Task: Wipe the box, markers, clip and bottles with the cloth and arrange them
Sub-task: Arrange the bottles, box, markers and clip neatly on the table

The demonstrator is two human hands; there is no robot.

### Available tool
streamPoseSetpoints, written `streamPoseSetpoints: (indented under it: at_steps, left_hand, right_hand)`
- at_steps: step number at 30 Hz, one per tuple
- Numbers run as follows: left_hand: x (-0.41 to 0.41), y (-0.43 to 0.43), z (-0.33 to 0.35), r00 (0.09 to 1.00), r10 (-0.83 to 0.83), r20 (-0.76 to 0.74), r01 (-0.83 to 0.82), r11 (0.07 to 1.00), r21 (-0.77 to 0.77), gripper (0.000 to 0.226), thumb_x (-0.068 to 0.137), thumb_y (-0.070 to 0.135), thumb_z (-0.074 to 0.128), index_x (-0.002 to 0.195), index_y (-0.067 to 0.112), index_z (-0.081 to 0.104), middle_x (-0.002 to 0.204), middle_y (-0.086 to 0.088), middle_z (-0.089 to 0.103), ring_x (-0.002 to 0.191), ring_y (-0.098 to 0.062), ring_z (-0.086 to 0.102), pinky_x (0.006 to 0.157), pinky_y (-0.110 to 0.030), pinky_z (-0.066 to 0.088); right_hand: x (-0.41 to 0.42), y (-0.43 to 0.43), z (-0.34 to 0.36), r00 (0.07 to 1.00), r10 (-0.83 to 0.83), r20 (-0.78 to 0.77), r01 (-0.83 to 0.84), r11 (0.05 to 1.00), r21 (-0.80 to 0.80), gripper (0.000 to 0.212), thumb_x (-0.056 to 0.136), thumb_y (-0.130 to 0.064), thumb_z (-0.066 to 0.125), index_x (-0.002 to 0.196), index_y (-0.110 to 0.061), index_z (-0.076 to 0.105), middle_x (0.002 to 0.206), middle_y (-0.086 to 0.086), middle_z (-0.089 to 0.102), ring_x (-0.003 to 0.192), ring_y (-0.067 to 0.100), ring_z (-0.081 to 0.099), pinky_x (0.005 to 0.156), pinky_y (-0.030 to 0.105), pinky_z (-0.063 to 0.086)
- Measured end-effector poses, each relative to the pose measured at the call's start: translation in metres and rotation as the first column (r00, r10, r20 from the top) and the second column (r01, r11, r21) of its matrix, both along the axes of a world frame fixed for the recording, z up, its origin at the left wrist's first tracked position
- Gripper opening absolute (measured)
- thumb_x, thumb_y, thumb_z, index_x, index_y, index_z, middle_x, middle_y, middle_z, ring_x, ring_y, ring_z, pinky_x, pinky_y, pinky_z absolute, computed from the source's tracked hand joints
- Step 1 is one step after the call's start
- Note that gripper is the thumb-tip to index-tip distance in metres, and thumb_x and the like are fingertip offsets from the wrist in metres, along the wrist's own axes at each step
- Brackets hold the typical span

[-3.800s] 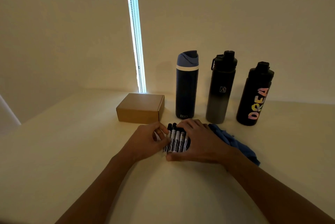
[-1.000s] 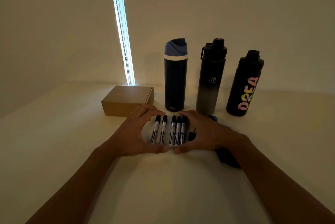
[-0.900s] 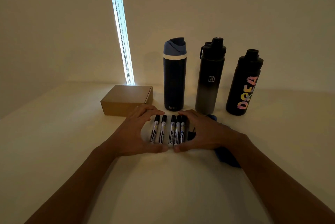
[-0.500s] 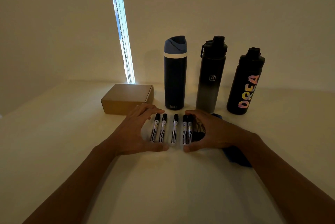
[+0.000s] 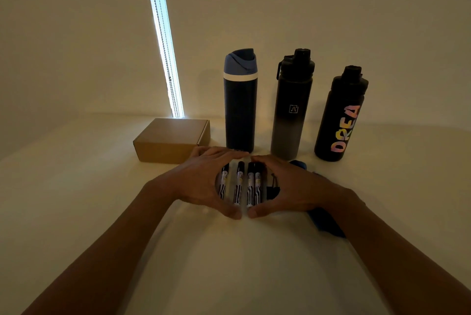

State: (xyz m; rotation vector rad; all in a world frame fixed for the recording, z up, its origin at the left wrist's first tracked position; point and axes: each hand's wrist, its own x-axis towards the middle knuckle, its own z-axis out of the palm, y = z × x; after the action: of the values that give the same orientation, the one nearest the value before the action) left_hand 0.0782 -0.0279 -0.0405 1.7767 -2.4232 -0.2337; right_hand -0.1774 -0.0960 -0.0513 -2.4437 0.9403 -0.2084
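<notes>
As a person lines up a desk set on a pale table [image 5: 84, 225], the cardboard box [image 5: 173, 140] at far left looks light and stiff, best taken by its two short sides. Just right of it the left hand [image 5: 201, 182] lies loosely cupped and grasps nothing, its fingers arched over the cap ends of the markers [image 5: 239, 187]. These look light, smooth and apt to roll, so herding them from the sides or pinching one at mid-barrel seems the safer hold. A small black clip [image 5: 272, 188] lies just beside the rightmost marker; it looks hard and springy, a thing to lift by its wire handles. The right hand [image 5: 293, 187], likewise relaxed and empty, mirrors the left, with the thumbs nearly meeting at the near end. Partly hidden under that wrist, the blue cloth [image 5: 325, 225] lies crumpled, soft and limp. Behind, the left bottle [image 5: 240, 100], middle bottle [image 5: 290, 111] and right bottle [image 5: 340, 116] stand upright in a row. They are probably metal and slick, and are best gripped round the body. Four markers show, their white barrels printed in black and their black caps pointing away. The left bottle is navy with a blue lid, the middle bottle fades from black to grey, and the right bottle is black with coloured lettering.
</notes>
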Motion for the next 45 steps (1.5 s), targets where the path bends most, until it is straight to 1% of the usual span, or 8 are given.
streamPoseSetpoints:
  at_steps: [4, 7, 15, 20, 26, 31, 41, 45]
  left_hand:
    - [0.005, -0.004, -0.002, 1.0, 0.031, -0.006, -0.031, 0.999, 0.035, 0.132, 0.053, 0.092, 0.075, 0.158, 0.057, 0.002, 0.162, 0.012, 0.029, 0.149, -0.02, 0.023, 0.124, -0.047, 0.022]
    - [0.007, -0.003, -0.003, 0.999, 0.031, -0.018, -0.03, 0.999, 0.024, 0.13, 0.054, 0.091, 0.076, 0.157, 0.059, 0.002, 0.158, 0.014, 0.032, 0.145, -0.016, 0.027, 0.121, -0.042, 0.025]
    - [0.009, -0.005, -0.006, 0.999, 0.008, -0.045, -0.006, 0.999, 0.038, 0.131, 0.054, 0.095, 0.073, 0.158, 0.057, 0.003, 0.159, 0.018, 0.034, 0.145, -0.011, 0.03, 0.122, -0.046, 0.029]
    - [0.005, -0.001, -0.004, 0.999, -0.005, -0.042, 0.006, 1.0, 0.021, 0.131, 0.056, 0.089, 0.077, 0.159, 0.054, 0.003, 0.161, 0.017, 0.03, 0.146, -0.009, 0.025, 0.12, -0.038, 0.023]
    - [-0.005, 0.0, -0.002, 0.996, -0.03, -0.079, 0.032, 0.999, 0.028, 0.13, 0.057, 0.088, 0.077, 0.161, 0.049, 0.008, 0.162, 0.018, 0.027, 0.146, -0.008, 0.025, 0.125, -0.047, 0.024]
    - [-0.009, -0.003, -0.004, 0.997, -0.018, -0.074, 0.022, 0.999, 0.047, 0.133, 0.055, 0.09, 0.076, 0.16, 0.051, 0.005, 0.166, 0.017, 0.023, 0.152, -0.012, 0.021, 0.127, -0.051, 0.021]
    - [-0.01, -0.002, -0.006, 0.996, -0.006, -0.088, 0.009, 0.999, 0.04, 0.131, 0.058, 0.088, 0.078, 0.16, 0.051, 0.004, 0.167, 0.015, 0.022, 0.152, -0.013, 0.02, 0.127, -0.05, 0.019]
    - [-0.01, 0.0, -0.004, 0.995, -0.016, -0.096, 0.018, 1.0, 0.024, 0.129, 0.061, 0.084, 0.079, 0.161, 0.049, 0.005, 0.166, 0.015, 0.023, 0.151, -0.012, 0.021, 0.127, -0.048, 0.019]
  right_hand:
    - [0.002, 0.0, -0.001, 1.0, 0.002, -0.012, -0.002, 1.0, -0.002, 0.123, 0.054, -0.081, 0.083, 0.154, -0.043, 0.023, 0.152, -0.019, 0.04, 0.127, 0.004, 0.047, 0.109, 0.029, 0.044]
    - [0.003, 0.0, -0.001, 1.0, -0.007, -0.022, 0.007, 1.0, -0.012, 0.125, 0.052, -0.083, 0.082, 0.154, -0.043, 0.022, 0.153, -0.019, 0.039, 0.128, 0.004, 0.047, 0.11, 0.031, 0.044]
    - [0.002, 0.003, 0.001, 1.0, -0.005, -0.017, 0.005, 1.0, -0.007, 0.124, 0.053, -0.081, 0.083, 0.154, -0.044, 0.021, 0.153, -0.019, 0.038, 0.127, 0.003, 0.045, 0.108, 0.027, 0.042]
    - [0.0, 0.003, 0.001, 1.0, -0.006, -0.02, 0.006, 1.0, -0.011, 0.125, 0.053, -0.081, 0.083, 0.154, -0.045, 0.019, 0.156, -0.019, 0.035, 0.127, 0.002, 0.043, 0.107, 0.025, 0.04]
    - [-0.004, 0.005, 0.004, 1.0, -0.004, 0.004, 0.004, 1.0, -0.004, 0.119, 0.056, -0.075, 0.086, 0.153, -0.045, 0.023, 0.153, -0.02, 0.037, 0.125, 0.0, 0.043, 0.099, 0.017, 0.036]
    - [-0.012, 0.005, 0.008, 1.0, -0.011, -0.007, 0.011, 1.0, -0.003, 0.119, 0.056, -0.075, 0.087, 0.151, -0.047, 0.023, 0.151, -0.021, 0.038, 0.126, 0.0, 0.046, 0.106, 0.024, 0.043]
    - [-0.017, 0.005, 0.009, 0.999, -0.034, -0.042, 0.034, 0.999, -0.007, 0.119, 0.057, -0.073, 0.087, 0.153, -0.045, 0.021, 0.154, -0.018, 0.037, 0.121, -0.002, 0.042, 0.092, 0.013, 0.034]
    - [-0.017, 0.005, 0.01, 0.995, -0.051, -0.082, 0.05, 0.999, -0.01, 0.128, 0.054, -0.078, 0.085, 0.155, -0.045, 0.015, 0.16, -0.016, 0.032, 0.127, 0.001, 0.038, 0.101, 0.022, 0.037]
